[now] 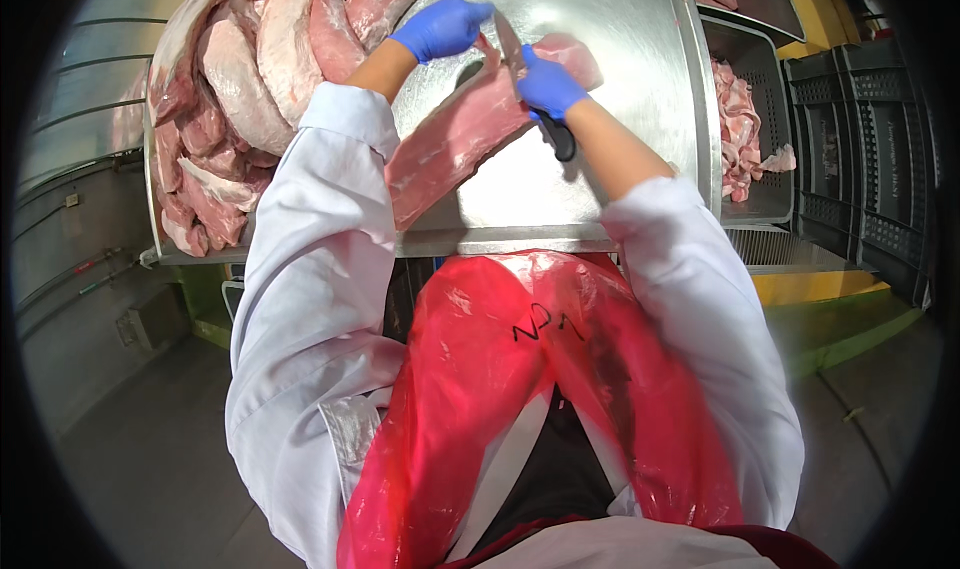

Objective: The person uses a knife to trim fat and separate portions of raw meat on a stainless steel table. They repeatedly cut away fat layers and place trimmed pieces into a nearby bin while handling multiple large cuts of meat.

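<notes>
A long piece of pink meat (465,129), looking like a pork loin, lies slantwise on the steel table (640,29). My right hand (552,85), in a blue glove, grips a knife (509,46). Its black handle sticks out below my fist, and its blade points up and left over the far part of the loin. My left hand (440,31), gloved in blue too, is closed just left of the blade. A thin strip of meat (488,53) rises from the loin toward its fingertips, which are partly hidden.
Several large pieces of meat (285,54) are heaped on the table's left side. To the right, a dark crate (775,99) holds meat trimmings (735,134). Black crates (870,139) are stacked farther right. The table's raised front edge (530,239) runs before my red plastic apron (480,339).
</notes>
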`<state>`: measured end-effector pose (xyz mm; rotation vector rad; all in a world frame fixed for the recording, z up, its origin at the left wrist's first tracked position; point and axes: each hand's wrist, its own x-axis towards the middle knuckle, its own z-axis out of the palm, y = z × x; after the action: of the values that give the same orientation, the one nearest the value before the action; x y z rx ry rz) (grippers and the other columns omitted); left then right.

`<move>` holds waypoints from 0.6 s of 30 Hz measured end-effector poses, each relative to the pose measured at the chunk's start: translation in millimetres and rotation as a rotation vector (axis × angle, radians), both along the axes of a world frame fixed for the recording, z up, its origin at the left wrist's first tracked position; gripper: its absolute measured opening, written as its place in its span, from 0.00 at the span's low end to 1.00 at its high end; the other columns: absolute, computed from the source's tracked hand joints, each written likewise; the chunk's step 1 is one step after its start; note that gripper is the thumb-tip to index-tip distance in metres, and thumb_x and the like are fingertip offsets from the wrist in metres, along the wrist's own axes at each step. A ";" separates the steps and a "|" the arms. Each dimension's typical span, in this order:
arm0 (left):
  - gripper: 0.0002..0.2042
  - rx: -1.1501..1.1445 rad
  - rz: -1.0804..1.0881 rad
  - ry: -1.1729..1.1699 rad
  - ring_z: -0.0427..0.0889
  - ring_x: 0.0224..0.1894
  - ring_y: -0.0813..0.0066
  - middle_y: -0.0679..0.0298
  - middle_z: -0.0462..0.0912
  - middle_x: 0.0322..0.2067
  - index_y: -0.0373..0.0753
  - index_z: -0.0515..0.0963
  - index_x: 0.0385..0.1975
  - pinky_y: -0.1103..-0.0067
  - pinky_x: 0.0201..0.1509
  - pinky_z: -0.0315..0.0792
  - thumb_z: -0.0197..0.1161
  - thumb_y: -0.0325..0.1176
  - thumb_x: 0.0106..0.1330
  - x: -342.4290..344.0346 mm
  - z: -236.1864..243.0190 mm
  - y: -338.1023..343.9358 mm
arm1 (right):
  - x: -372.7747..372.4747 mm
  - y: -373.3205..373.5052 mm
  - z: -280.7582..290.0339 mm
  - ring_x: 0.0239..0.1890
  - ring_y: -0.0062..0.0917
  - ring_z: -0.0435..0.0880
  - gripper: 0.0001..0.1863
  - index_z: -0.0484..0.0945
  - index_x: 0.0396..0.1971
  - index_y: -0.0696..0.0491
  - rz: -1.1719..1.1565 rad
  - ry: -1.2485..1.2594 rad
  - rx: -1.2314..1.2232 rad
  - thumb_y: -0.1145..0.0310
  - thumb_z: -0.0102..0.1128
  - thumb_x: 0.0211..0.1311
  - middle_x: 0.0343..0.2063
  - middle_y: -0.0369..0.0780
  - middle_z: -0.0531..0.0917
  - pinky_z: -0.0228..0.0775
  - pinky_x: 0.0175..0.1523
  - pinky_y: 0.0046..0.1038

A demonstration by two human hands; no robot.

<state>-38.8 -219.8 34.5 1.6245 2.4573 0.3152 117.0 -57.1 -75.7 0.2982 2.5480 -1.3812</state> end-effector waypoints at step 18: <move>0.35 -0.057 0.661 -0.628 0.85 0.41 0.53 0.46 0.85 0.34 0.31 0.64 0.69 0.66 0.49 0.75 0.59 0.39 0.60 51.0 -63.7 10.3 | 63.3 17.9 37.1 0.19 0.28 0.83 0.39 0.41 0.78 0.38 -0.292 -0.079 -0.199 0.64 0.48 0.72 0.28 0.47 0.83 0.79 0.28 0.30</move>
<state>12.2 -209.5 -29.1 0.5062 2.3525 0.7034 180.2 -39.2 -38.7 0.6943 2.3482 -1.6730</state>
